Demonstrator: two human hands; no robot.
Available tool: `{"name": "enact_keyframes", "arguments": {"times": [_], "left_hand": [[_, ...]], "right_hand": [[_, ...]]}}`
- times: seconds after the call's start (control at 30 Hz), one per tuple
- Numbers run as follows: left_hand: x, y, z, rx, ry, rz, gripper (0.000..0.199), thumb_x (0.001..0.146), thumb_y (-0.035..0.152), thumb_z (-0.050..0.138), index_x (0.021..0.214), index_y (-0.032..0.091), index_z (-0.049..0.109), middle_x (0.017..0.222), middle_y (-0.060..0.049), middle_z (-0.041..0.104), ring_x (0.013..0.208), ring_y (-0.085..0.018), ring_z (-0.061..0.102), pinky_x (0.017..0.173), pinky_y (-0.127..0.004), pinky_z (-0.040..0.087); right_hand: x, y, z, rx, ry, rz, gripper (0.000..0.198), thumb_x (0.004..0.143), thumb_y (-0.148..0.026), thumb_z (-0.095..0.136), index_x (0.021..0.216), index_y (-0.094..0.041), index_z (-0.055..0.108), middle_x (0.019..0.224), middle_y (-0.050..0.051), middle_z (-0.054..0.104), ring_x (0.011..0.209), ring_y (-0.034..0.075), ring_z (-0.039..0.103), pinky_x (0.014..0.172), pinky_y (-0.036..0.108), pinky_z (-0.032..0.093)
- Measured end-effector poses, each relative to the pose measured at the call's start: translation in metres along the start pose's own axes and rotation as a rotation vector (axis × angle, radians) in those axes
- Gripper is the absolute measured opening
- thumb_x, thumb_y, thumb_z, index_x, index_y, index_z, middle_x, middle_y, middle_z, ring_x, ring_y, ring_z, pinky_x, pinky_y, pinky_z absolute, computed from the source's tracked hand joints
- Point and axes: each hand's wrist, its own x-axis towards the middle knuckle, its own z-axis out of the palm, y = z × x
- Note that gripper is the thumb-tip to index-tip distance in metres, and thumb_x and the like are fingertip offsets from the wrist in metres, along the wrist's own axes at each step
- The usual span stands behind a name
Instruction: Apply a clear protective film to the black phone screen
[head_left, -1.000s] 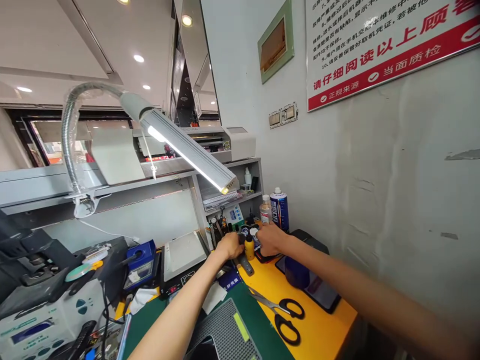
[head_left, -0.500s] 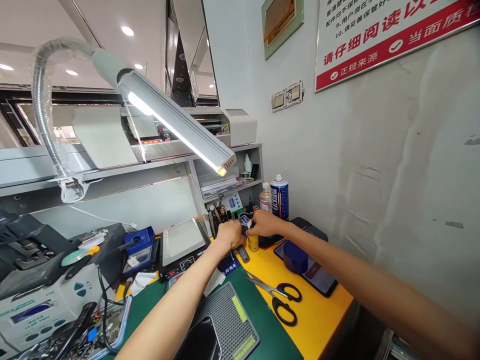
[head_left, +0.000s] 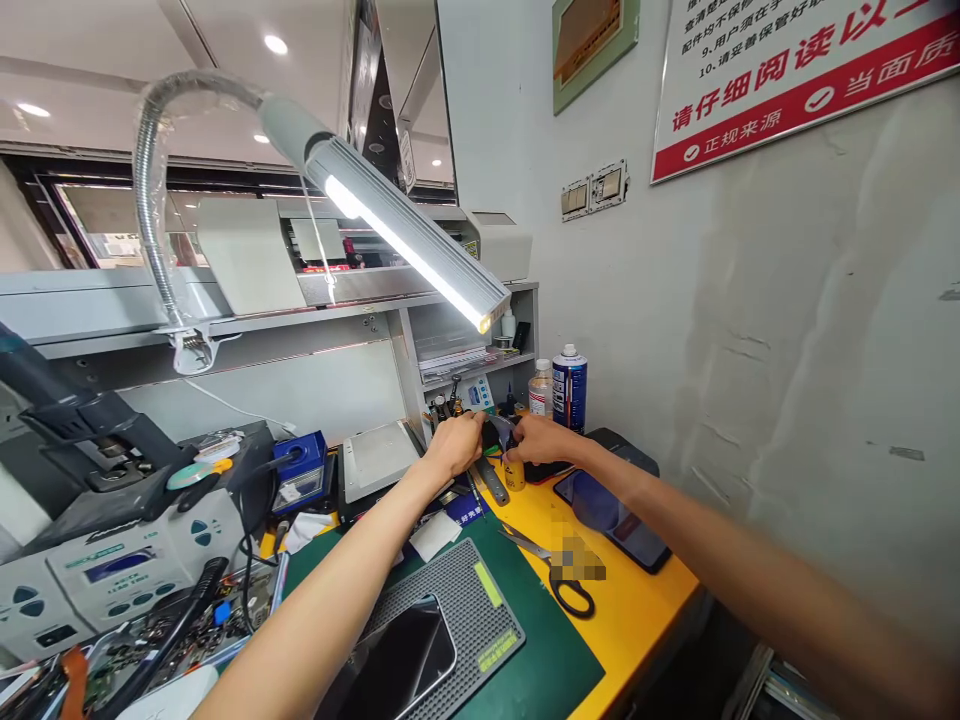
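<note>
At the back of the yellow worktop, my left hand (head_left: 456, 445) is closed, its fingertips pinched toward the right. My right hand (head_left: 546, 442) is closed too, fingers pinched just above a small yellow bottle (head_left: 513, 474). A thin, pale, see-through piece (head_left: 496, 424) spans the small gap between both sets of fingertips; its kind is too small to tell. Below the hands lies a grey flat bar (head_left: 493, 482). Black-handled scissors (head_left: 571, 596) rest nearer, partly blurred out. A dark phone (head_left: 409, 650) lies on a grey textured pad (head_left: 496, 618) over a green mat (head_left: 559, 655).
A lit lamp (head_left: 412, 235) hangs over the bench. A blue spray can (head_left: 570, 388) and a clear bottle (head_left: 540, 388) stand behind my right hand. Another phone (head_left: 634, 535) lies at right. A grey soldering station (head_left: 142, 570) and a blue box (head_left: 300, 475) are at left.
The view has turned slightly left, so things sit farther right. My fingertips have drawn a little apart, and the pale piece shows between them. The blue-purple roll on the right phone now looks faint.
</note>
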Motion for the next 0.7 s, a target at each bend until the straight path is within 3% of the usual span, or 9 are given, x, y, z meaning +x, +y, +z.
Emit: {"name": "enact_keyframes", "arguments": {"times": [0.13, 0.3, 0.47, 0.57, 0.7], "left_hand": [[-0.002, -0.004, -0.018, -0.114, 0.068, -0.027, 0.043, 0.098, 0.036, 0.061, 0.136, 0.018, 0.053, 0.122, -0.01, 0.065, 0.104, -0.024, 0.067, 0.092, -0.048, 0.057], [-0.022, -0.012, -0.049, -0.345, 0.117, -0.101, 0.032, 0.099, 0.039, 0.06, 0.121, 0.016, 0.062, 0.112, -0.008, 0.068, 0.098, -0.022, 0.067, 0.09, -0.044, 0.057], [-0.068, -0.017, -0.081, -0.636, 0.035, -0.202, 0.027, 0.098, 0.035, 0.062, 0.114, 0.013, 0.064, 0.083, 0.0, 0.067, 0.066, -0.014, 0.065, 0.068, -0.032, 0.058], [-0.104, -0.011, -0.098, -0.827, 0.008, -0.216, 0.026, 0.095, 0.022, 0.062, 0.12, 0.013, 0.062, 0.074, 0.002, 0.065, 0.061, -0.012, 0.063, 0.065, -0.029, 0.058], [-0.152, 0.002, -0.112, -0.976, 0.071, -0.318, 0.036, 0.09, 0.021, 0.065, 0.124, 0.012, 0.062, 0.08, -0.001, 0.069, 0.066, -0.013, 0.065, 0.067, -0.028, 0.059]], "right_hand": [[0.001, 0.002, 0.004, 0.039, 0.013, 0.003, 0.028, 0.102, -0.041, 0.065, 0.105, -0.012, 0.067, 0.097, 0.004, 0.068, 0.08, 0.018, 0.067, 0.071, 0.032, 0.059], [-0.006, 0.004, 0.002, 0.1, 0.033, -0.018, 0.029, 0.102, -0.041, 0.065, 0.103, -0.012, 0.067, 0.092, 0.003, 0.068, 0.074, 0.016, 0.066, 0.068, 0.031, 0.059], [-0.046, -0.01, -0.012, 0.176, 0.248, -0.087, 0.034, 0.096, -0.041, 0.07, 0.111, -0.011, 0.069, 0.104, 0.009, 0.07, 0.09, 0.023, 0.068, 0.076, 0.034, 0.055], [-0.076, -0.034, -0.01, 0.293, 0.313, -0.208, 0.047, 0.094, -0.05, 0.065, 0.119, -0.011, 0.07, 0.103, 0.01, 0.073, 0.09, 0.025, 0.069, 0.069, 0.028, 0.052], [-0.103, -0.075, 0.014, 0.416, 0.194, -0.365, 0.038, 0.092, -0.049, 0.062, 0.08, -0.014, 0.071, 0.069, 0.003, 0.069, 0.063, 0.018, 0.067, 0.055, 0.023, 0.047]]}}
